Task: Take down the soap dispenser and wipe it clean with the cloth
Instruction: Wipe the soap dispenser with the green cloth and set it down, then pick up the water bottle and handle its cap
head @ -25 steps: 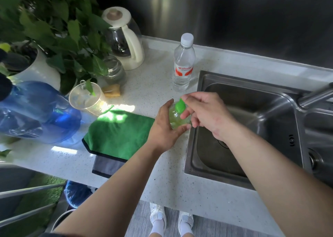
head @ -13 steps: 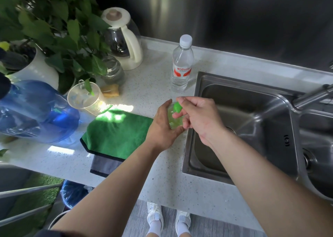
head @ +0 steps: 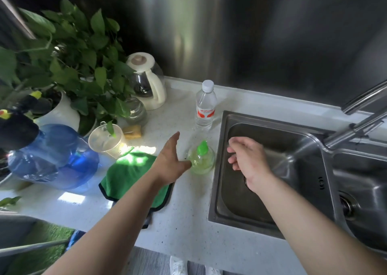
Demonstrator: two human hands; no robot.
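— A pale speckled worktop [head: 184,222] is seen under a dark steel wall, with a steel sink [head: 272,228] set in on the right.

— And the soap dispenser [head: 201,159]: it is stood upright on the worktop, just beside the sink's left rim, its green top tilted.

— The left hand [head: 167,161] is spread open, fingers apart; the thumb is touching, or all but touching, the dispenser's side. Nothing is gripped.

— The right hand [head: 247,159] is held above the basin, fingers loosely curled and empty, apart from the dispenser.

— The green cloth [head: 129,178] is laid flat on the worktop, partly covered by the left forearm.

— Behind, a water bottle [head: 205,107] is stood upright, with a kettle [head: 148,82] and a potted plant [head: 69,65] further left.
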